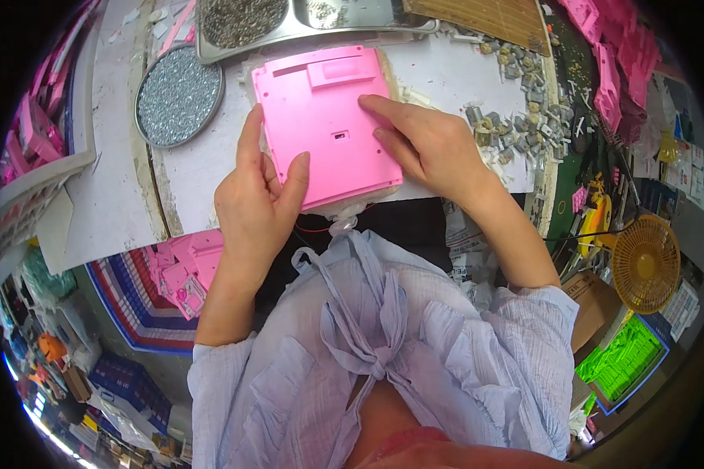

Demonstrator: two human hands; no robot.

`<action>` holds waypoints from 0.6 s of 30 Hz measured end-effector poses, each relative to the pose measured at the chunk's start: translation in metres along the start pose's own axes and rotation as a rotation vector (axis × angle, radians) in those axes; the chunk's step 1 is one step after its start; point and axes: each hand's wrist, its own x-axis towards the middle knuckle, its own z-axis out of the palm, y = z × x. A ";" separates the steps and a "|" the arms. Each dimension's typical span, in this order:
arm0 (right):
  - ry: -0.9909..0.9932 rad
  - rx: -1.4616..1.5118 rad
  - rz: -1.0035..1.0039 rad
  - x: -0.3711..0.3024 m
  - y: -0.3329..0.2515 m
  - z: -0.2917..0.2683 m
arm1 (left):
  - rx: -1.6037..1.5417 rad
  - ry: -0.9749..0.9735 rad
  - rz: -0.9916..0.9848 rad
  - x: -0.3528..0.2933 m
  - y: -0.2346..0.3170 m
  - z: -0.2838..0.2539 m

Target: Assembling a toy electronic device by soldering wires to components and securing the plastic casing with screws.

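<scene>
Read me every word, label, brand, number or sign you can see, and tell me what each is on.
Pink rectangular plastic panel: no lettering that I can make out.
Crumpled white printed wrapping, right of centre: dark letters, creased and partly hidden; I won't copy them out.
Brown cardboard box below the round yellow fan: dark marks, too small to read.
Flat white packages, far right: print too blurred to read.

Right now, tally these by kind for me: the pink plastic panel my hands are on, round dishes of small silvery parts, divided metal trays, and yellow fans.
Pink plastic panel: 1
Round dish: 1
Divided metal tray: 1
Yellow fan: 1
Total: 4
</scene>
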 end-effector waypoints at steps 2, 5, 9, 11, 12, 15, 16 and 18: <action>-0.132 -0.137 0.077 -0.004 -0.020 -0.007 | 0.040 0.005 0.018 -0.003 -0.004 0.001; -0.158 -0.232 0.107 -0.012 -0.033 0.003 | 0.036 0.007 0.057 -0.004 -0.015 0.004; -0.193 -0.243 0.073 -0.012 -0.030 0.003 | -0.041 -0.019 0.069 0.001 -0.020 0.004; -0.228 -0.274 0.044 -0.013 -0.028 0.001 | -0.170 -0.131 0.047 0.000 -0.023 -0.005; -0.252 -0.285 0.035 -0.012 -0.028 -0.002 | -0.266 -0.233 0.028 0.001 -0.025 -0.017; -0.326 -0.341 0.040 -0.008 -0.033 -0.008 | -0.358 -0.373 0.018 0.003 -0.025 -0.029; -0.351 -0.362 0.047 -0.007 -0.034 -0.008 | -0.357 -0.392 0.022 0.003 -0.026 -0.029; -0.370 -0.418 0.060 -0.006 -0.040 -0.006 | -0.296 -0.399 0.071 0.002 -0.032 -0.028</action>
